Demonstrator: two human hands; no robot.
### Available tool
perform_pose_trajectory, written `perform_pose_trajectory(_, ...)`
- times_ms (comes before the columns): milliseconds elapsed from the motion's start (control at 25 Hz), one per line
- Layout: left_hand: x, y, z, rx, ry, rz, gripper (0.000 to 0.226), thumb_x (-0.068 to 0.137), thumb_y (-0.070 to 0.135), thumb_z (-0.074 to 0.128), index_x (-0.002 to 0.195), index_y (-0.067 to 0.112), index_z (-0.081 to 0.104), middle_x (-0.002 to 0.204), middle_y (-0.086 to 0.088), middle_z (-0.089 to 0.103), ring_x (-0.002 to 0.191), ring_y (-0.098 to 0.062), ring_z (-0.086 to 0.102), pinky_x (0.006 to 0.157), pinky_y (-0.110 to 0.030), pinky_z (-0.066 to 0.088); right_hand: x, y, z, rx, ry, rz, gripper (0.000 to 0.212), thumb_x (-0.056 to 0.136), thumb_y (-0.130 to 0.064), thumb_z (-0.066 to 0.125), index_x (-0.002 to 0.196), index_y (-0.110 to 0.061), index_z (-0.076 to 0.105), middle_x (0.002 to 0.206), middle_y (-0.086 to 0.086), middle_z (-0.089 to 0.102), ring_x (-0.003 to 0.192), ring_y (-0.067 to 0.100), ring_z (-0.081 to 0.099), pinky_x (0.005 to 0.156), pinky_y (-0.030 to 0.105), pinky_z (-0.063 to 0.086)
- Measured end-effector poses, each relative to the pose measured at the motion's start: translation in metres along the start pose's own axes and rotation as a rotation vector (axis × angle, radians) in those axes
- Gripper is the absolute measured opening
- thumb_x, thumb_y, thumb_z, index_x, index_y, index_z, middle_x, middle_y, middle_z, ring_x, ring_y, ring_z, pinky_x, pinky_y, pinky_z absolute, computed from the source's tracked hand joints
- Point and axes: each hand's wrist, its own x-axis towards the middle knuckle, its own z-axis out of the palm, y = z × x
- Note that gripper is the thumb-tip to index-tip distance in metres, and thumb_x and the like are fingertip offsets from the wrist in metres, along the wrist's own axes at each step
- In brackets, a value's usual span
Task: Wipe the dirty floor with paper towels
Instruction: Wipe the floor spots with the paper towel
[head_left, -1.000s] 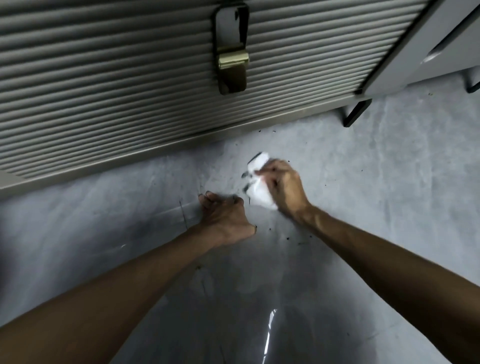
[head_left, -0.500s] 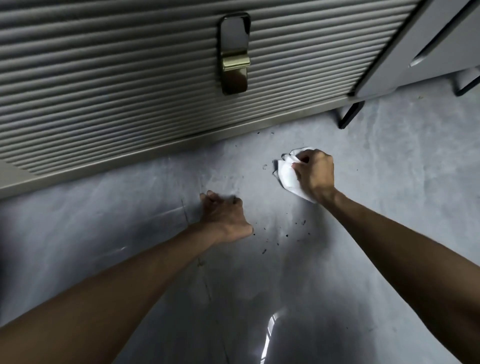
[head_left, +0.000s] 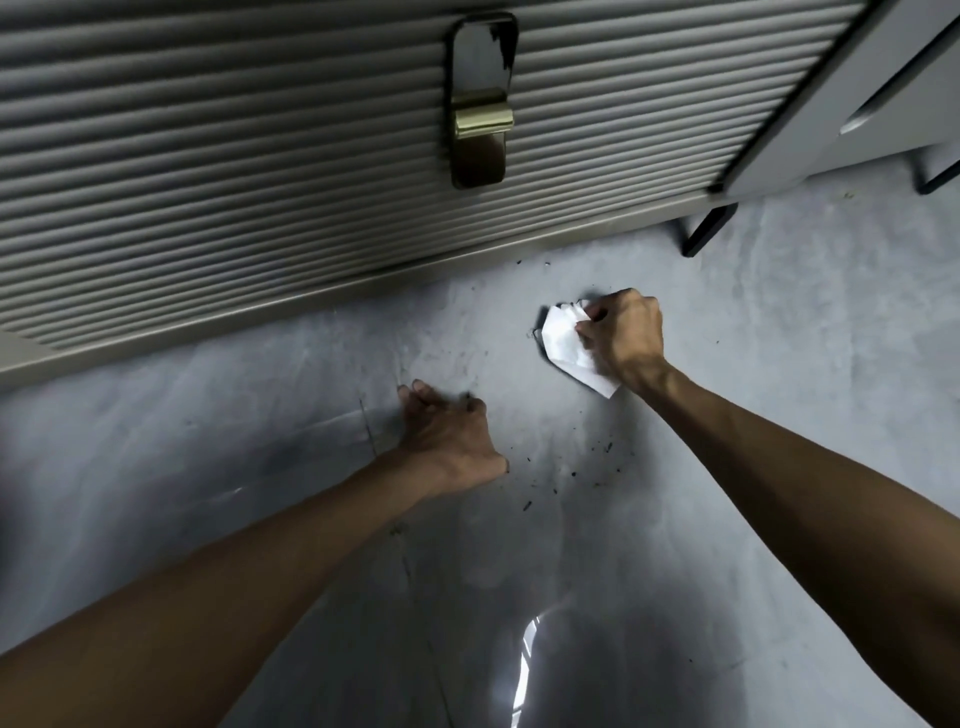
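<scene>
The left hand (head_left: 447, 441) rests on the floor (head_left: 779, 364) with bent fingers, holding nothing. Dark crumbs (head_left: 597, 460) lie at its 3 o'clock, so a shift of that palm could grind them in. At its 1 o'clock the right hand (head_left: 626, 338) is clenched round a crumpled paper towel (head_left: 563, 340) pressed to the floor; so small a wad may push grit toward the ribbed door (head_left: 208, 156) at 12 o'clock instead of lifting it.

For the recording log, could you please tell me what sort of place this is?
Likely an indoor room, home or office: a smooth grey floor with dark crumbs, a ribbed cabinet front with a brass handle, and a grey unit on thin black legs.
</scene>
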Motion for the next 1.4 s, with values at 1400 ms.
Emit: perform_pose_trajectory(1400,-0.007,-0.001,-0.011,0.002,0.034,0.061,0.059,0.079,0.037,0.054,0.129,0.011,0.038,0.145,-0.025,0.029,0.138,-0.047,0.011,0.113,-0.05,0.019,-0.071,0.016,0.003,0.153,0.023,-0.307,0.011,0.077,-0.002,0.068,0.086,-0.009,0.07,0.096,0.002,0.07,0.086,0.01,0.059,0.078,0.008,0.037)
